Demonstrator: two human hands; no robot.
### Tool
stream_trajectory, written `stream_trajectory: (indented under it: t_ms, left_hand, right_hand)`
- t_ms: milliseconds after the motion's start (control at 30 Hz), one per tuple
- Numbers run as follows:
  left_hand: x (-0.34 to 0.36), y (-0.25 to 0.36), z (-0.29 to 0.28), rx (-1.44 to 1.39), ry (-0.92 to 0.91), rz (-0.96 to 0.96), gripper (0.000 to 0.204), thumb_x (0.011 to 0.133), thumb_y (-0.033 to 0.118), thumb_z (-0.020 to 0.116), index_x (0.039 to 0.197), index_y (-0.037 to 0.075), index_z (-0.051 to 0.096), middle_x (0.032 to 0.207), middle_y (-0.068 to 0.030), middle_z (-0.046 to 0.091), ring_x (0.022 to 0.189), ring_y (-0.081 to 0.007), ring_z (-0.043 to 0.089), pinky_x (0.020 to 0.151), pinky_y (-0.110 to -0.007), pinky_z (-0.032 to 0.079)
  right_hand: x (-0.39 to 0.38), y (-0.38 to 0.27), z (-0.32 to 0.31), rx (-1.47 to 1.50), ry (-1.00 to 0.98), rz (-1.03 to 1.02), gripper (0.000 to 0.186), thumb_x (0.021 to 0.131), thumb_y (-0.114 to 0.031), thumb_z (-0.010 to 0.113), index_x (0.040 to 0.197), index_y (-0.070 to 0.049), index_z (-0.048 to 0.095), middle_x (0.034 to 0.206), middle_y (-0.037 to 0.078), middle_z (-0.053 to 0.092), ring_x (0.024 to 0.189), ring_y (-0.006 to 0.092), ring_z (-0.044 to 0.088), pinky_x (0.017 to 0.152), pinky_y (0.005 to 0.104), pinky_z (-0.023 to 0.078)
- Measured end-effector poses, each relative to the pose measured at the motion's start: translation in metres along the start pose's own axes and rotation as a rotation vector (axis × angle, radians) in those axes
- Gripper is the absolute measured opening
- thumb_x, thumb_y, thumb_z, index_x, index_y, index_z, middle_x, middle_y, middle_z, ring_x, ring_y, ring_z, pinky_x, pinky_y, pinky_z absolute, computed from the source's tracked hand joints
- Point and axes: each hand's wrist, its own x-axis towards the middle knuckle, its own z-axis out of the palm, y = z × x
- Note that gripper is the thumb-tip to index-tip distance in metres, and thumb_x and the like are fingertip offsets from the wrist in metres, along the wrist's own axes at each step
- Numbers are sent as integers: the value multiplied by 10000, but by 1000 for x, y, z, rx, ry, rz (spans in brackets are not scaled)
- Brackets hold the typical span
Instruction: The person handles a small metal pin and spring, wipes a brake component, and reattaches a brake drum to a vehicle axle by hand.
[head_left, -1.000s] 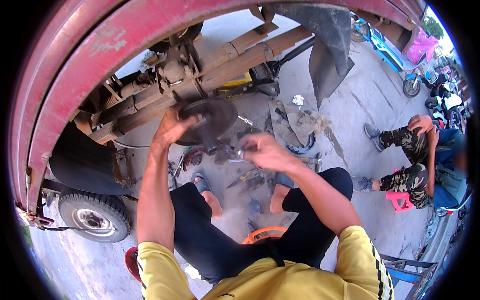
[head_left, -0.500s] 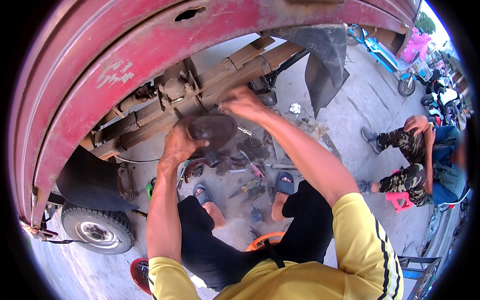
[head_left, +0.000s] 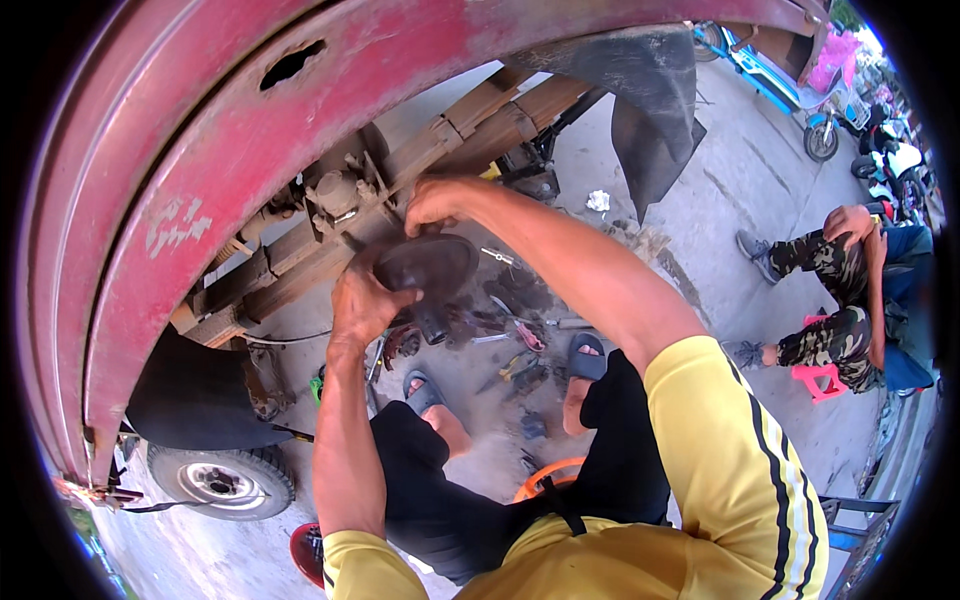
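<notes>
A dark, round metal disc (head_left: 420, 262) with a short stub on its face is in front of the rusty leaf spring (head_left: 305, 270) under the red vehicle. My left hand (head_left: 365, 300) is closed on the disc's left edge, thumb over the front and fingers out of sight behind. Above the disc, my right hand (head_left: 437, 202) has its fingers curled down close to the leaf spring. What those fingers hold, if anything, is hidden. A rounded metal fitting (head_left: 338, 195) sits on the spring just left of my right hand.
Red bodywork (head_left: 400, 65) arches overhead, with black mud flaps (head_left: 650, 130) hanging. Tools including pliers (head_left: 520, 365) lie on the stained concrete between my feet. A wheel (head_left: 220, 482) stands at left, a red bowl (head_left: 307, 552) near it. Another person (head_left: 850, 290) sits at right.
My right hand has shifted left along the spring, nearer the fitting, fingers now pointing down. The left hand keeps its hold on the disc. The whole view has shifted slightly.
</notes>
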Motion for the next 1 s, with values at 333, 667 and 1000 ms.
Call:
stream_trajectory:
  t_ms: [333, 667, 1000]
  left_hand:
    - [-2, -9, 5, 9, 43, -16, 663, 576, 74, 902, 1157, -3, 593, 1010, -149, 717, 939, -237, 686, 894, -344, 522]
    - [3, -13, 3, 14, -25, -17, 672, 585, 194, 898, 1188, 47, 639, 1053, -189, 716, 999, -329, 692, 893, -396, 531]
    - [17, 4, -9, 198, -182, -33, 717, 580, 199, 898, 1215, 1, 631, 1073, -164, 713, 988, -277, 666, 932, -369, 497]
  right_hand:
    - [-12, -15, 15, -15, 29, -67, 138, 710, -130, 698, 625, -52, 623, 586, 43, 562, 499, 142, 477, 460, 341, 334]
    - [2, 11, 24, 113, 95, -213, 192, 709, -112, 752, 870, -8, 767, 800, 90, 717, 762, 177, 640, 693, 336, 511]
    - [9, 14, 26, -187, 289, -181, 202, 678, -132, 798, 829, -2, 766, 822, 167, 737, 752, 221, 692, 699, 357, 538]
